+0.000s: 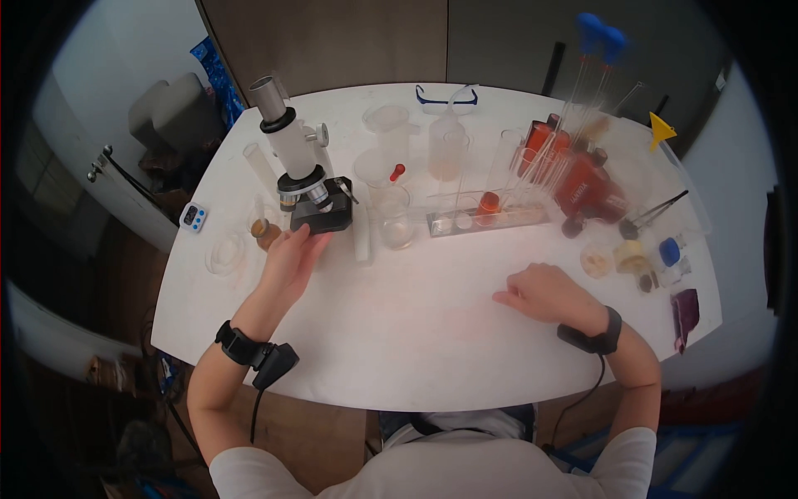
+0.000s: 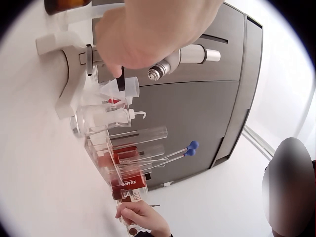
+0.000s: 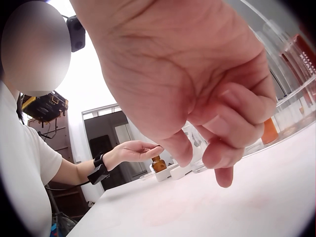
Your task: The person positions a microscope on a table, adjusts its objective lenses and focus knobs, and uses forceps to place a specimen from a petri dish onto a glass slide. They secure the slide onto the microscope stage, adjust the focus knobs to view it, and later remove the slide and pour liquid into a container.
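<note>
Microscope first, since it is the biggest thing under my hands: it stands on the far left part of the white table, black base toward me, pale tube leaning up and away. I judge it heavy for its size, stiff, top-heavy and easily knocked out of true, with glass inside that would not forgive a drop; the sound places to take hold look like the curved arm and the flat base, never the tube or the lenses.

My left hand reaches to the near edge of that base, fingers fairly straight and loosely together, tips touching or just short of it; I cannot tell which. It grips nothing.

My right hand rests on the bare table well to the right, fingers loosely curled under, holding nothing.

Beyond it, a clear rack of tubes with orange liquid stands far of centre. A small brown jar sits just left of the microscope's base.
</note>
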A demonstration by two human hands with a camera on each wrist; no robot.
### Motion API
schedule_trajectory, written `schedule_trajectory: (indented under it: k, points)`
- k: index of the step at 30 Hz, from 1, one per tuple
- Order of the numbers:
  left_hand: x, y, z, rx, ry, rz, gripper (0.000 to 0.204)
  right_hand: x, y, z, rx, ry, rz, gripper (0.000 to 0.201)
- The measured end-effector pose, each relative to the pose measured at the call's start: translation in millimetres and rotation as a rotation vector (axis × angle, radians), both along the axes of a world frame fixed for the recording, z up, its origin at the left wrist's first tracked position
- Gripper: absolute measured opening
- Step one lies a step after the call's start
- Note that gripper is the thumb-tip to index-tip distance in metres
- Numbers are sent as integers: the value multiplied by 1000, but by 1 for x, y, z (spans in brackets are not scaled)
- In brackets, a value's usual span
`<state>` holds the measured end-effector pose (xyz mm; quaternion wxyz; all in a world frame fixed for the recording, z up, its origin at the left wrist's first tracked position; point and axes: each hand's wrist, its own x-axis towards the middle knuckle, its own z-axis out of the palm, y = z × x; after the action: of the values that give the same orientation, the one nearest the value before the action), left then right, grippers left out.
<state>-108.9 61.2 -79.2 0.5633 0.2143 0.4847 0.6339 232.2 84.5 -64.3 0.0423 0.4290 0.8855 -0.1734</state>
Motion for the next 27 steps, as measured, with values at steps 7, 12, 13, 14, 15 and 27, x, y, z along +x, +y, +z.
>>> schedule_trajectory:
  k: [7,12,13,14,15,27]
  points:
    - [14,-27,-2,1,-3,70,22,28,-14,-1,33,34,20,36]
    - [29,-59,1,-59,36,59,24,46,-26,2,68,18,19,31]
    - [34,-67,3,-66,69,53,25,50,-30,3,60,12,22,31]
    - [40,-74,4,-65,100,48,25,54,-32,5,92,35,47,30]
    - [50,-76,6,-47,113,48,25,61,-29,6,132,68,72,30]
    - [129,-101,11,-26,63,-93,24,97,-39,17,291,145,0,26]
